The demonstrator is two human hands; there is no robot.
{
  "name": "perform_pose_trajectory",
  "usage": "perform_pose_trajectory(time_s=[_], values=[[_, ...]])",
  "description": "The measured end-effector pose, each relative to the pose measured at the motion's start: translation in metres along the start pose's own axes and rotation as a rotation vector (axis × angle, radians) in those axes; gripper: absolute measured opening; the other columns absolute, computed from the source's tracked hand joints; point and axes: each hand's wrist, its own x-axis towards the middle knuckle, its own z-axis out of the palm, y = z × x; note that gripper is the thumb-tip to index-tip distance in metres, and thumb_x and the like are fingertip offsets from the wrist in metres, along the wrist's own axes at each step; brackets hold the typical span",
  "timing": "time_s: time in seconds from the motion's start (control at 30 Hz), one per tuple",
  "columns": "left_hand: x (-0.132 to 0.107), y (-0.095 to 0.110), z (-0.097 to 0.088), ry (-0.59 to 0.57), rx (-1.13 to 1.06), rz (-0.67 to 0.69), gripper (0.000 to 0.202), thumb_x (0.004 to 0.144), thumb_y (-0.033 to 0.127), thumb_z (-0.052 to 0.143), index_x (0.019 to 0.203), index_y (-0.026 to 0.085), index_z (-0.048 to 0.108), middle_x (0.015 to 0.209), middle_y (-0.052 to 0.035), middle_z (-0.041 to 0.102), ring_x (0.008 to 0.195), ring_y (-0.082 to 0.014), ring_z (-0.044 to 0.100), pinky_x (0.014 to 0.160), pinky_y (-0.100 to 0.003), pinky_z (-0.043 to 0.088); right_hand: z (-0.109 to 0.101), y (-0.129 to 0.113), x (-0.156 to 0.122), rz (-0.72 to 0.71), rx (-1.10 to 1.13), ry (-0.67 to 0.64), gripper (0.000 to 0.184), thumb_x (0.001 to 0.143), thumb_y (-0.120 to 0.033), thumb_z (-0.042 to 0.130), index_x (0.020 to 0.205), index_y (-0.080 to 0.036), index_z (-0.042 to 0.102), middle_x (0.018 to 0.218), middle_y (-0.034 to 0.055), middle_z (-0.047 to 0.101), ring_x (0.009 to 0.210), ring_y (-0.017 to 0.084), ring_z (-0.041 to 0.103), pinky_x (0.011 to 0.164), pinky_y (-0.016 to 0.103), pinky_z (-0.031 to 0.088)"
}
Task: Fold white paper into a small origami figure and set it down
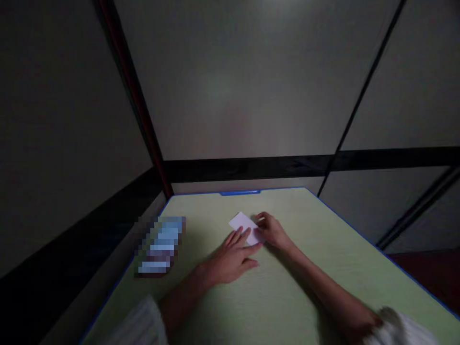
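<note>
Sleeve (143,323), left hand (229,261) on paper (241,221), pixelated object (161,247)

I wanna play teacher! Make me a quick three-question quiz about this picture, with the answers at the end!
1. True or false: the left hand is holding a spoon.
2. Pick one. What colour is the edging on the table?
A) orange
B) blue
C) pink
3. Fill the gap: the pixelated patch is to the ____ of both hands.

Key:
1. False; its fingers lie on the pale paper.
2. B
3. left
</note>
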Motion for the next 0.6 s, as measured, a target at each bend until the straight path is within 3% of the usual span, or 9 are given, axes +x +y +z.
perform_pose_trajectory(time_s=[0.17, 0.4, 0.6], values=[[0.002, 0.0, 0.001, 0.041, -0.015, -0.006, 0.047, 0.081, 0.047, 0.027, 0.12, 0.027, 0.041, 0.139, -0.0095, 0.02, 0.127, -0.0255, 0.01, 0.101, -0.043, 0.015, -0.004, -0.008, -0.016, -0.063, -0.069, 0.037, 0.028, 0.063, -0.005, 0.044, 0.089, -0.014, 0.045, 0.071, 0.005, 0.059, 0.061, 0.014, 0.051, 0.054, 0.021, 0.034], [0.001, 0.003, 0.002, 0.081, -0.016, 0.001, 0.041, 0.08, 0.044, 0.032, 0.107, 0.022, 0.054, 0.136, -0.009, 0.027, 0.126, -0.0248, 0.014, 0.102, -0.041, 0.015, -0.006, -0.032, -0.031, -0.1, -0.172, 0.032, 0.037, 0.058, 0.001, 0.042, 0.092, -0.011, 0.047, 0.085, 0.0125, 0.056, 0.073, 0.018, 0.05, 0.063, 0.025, 0.032], [0.002, 0.005, 0.001, 0.099, -0.025, 0.01, 0.038, 0.081, 0.038, 0.035, 0.109, 0.021, 0.053, 0.137, -0.0097, 0.025, 0.126, -0.0251, 0.015, 0.102, -0.04, 0.016, -0.005, -0.018, -0.019, -0.084, -0.068, 0.016, 0.034, 0.055, 0.0, 0.045, 0.086, -0.013, 0.046, 0.072, 0.0056, 0.055, 0.067, 0.015, 0.048, 0.058, 0.023, 0.032]])
